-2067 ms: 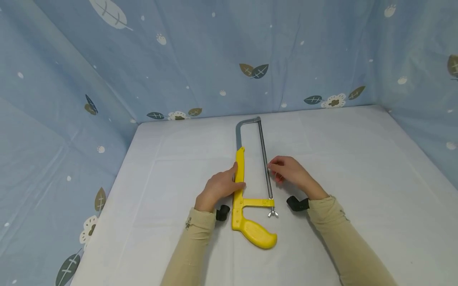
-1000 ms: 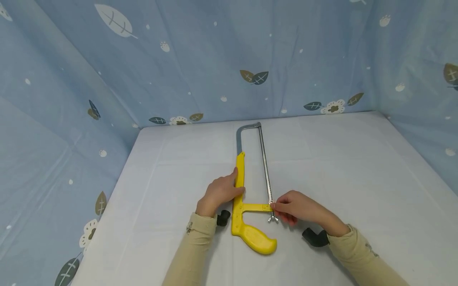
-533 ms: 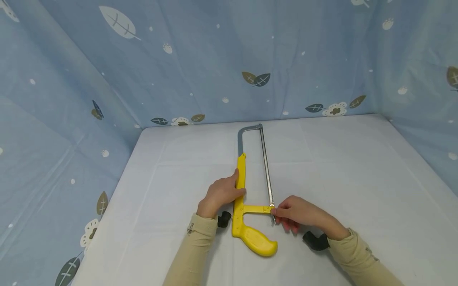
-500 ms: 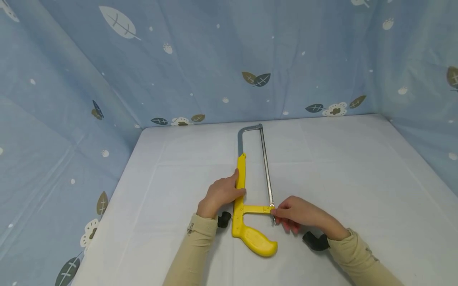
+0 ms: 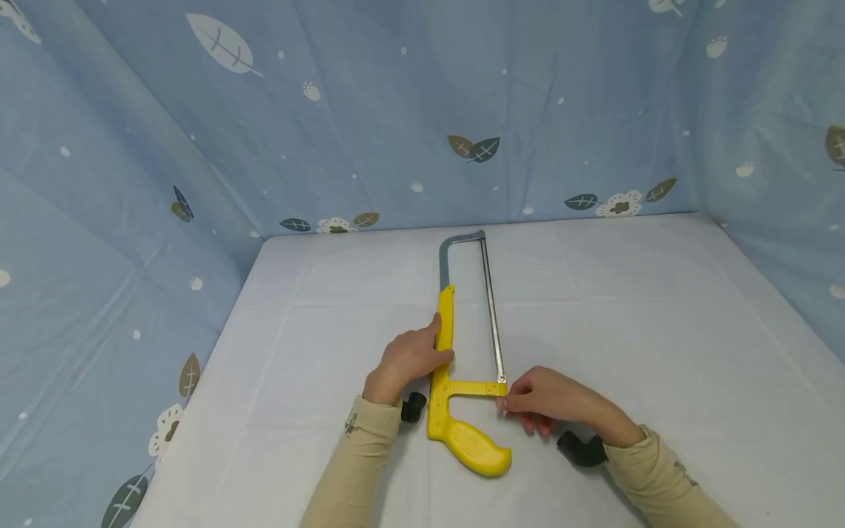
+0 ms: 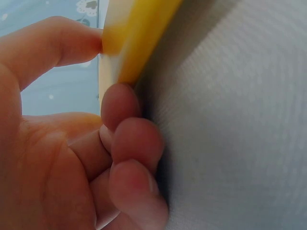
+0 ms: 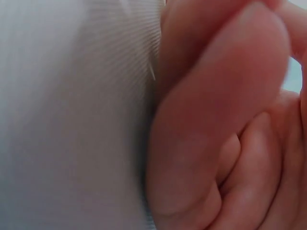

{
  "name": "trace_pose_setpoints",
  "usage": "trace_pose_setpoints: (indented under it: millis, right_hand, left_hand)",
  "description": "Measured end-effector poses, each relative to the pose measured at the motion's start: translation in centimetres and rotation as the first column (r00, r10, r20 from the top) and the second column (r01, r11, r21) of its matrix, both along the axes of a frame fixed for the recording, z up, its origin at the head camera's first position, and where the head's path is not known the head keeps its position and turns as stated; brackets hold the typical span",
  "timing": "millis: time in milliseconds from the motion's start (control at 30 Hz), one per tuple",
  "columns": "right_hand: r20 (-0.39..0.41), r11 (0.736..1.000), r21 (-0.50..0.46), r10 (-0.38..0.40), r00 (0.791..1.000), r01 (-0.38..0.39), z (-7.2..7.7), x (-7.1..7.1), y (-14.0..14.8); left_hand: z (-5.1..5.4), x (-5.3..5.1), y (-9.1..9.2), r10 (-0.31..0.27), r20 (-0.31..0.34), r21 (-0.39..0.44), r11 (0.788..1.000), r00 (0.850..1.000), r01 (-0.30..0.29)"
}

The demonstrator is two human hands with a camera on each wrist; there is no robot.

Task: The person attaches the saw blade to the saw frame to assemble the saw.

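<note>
A hacksaw (image 5: 477, 448) with a yellow handle and frame lies on the white table, its grey bow pointing to the far edge. Along the right side runs its thin metal blade (image 5: 491, 312). My left hand (image 5: 408, 361) grips the yellow frame, thumb on the inner side; in the left wrist view, the yellow frame (image 6: 153, 28) sits between thumb and fingers. At the near end of the blade, just below the yellow crosspiece (image 5: 472, 389), my right hand (image 5: 554, 396) pinches the wing nut, which its fingertips mostly hide. Curled right-hand fingers (image 7: 206, 124) fill the right wrist view, close to the tabletop.
The white cloth-covered table (image 5: 343, 293) has light fold lines. Behind and at both sides hangs a blue curtain (image 5: 370, 110) with leaves and flowers. A black wrist device (image 5: 414, 407) shows beside the left sleeve, and another black device (image 5: 581, 449) beside the right.
My right hand has come down from the middle of the blade to its near end. Its fingertips now cover the wing nut, seen plainly earlier. My left hand keeps its grip.
</note>
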State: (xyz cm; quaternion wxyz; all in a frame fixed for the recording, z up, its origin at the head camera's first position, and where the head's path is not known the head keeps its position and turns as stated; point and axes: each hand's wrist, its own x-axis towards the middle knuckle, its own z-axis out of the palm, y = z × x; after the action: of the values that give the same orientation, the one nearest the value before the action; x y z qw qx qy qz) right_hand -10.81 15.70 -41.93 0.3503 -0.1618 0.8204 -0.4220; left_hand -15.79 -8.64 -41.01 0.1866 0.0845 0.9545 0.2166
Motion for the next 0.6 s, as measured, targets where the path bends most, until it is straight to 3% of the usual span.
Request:
trace_pose_setpoints:
  millis: [433,600]
  right_hand:
    - [0.03,0.994,-0.086,0.064,0.997,-0.061,0.01,-0.3,0.46]
    - [0.035,0.993,-0.105,0.056,0.998,-0.052,-0.35,-0.54,0.75]
  left_hand:
    - [-0.04,0.0,-0.06,-0.002,-0.011,0.006,1.0,1.0,0.003]
    - [-0.08,0.02,-0.04,0.0,-0.007,0.006,1.0,1.0,0.0]
